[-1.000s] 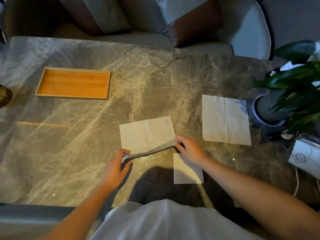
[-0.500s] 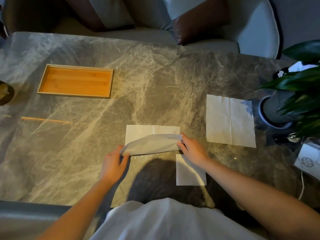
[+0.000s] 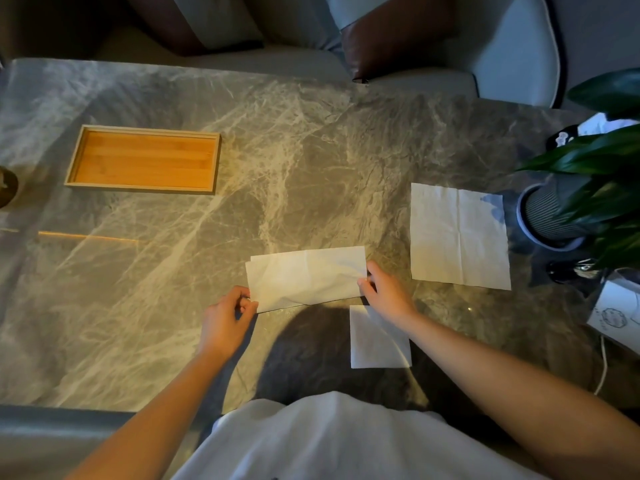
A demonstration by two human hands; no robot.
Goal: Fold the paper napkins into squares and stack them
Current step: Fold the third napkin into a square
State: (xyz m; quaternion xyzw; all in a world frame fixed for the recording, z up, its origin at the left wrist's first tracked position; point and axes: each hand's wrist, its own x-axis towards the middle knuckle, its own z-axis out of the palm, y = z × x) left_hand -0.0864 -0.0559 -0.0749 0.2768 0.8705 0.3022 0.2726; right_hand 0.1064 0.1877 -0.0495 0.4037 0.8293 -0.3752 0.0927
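Note:
A white paper napkin (image 3: 306,277) lies folded in half into a long rectangle on the marble table (image 3: 284,161), its top layer slightly skewed. My left hand (image 3: 227,317) pinches its near left corner. My right hand (image 3: 386,289) pinches its right edge. A small folded square napkin (image 3: 375,341) lies just under my right wrist, partly covered by it. An unfolded napkin (image 3: 459,235) lies flat further right.
A wooden tray (image 3: 143,160) sits at the far left. A potted plant (image 3: 568,206) stands at the right edge, with a white box (image 3: 614,311) and a cable near it. Chairs stand beyond the far edge.
Both hands lifted the napkin's near edge and carried it over to the far edge, so the open napkin now lies folded in half.

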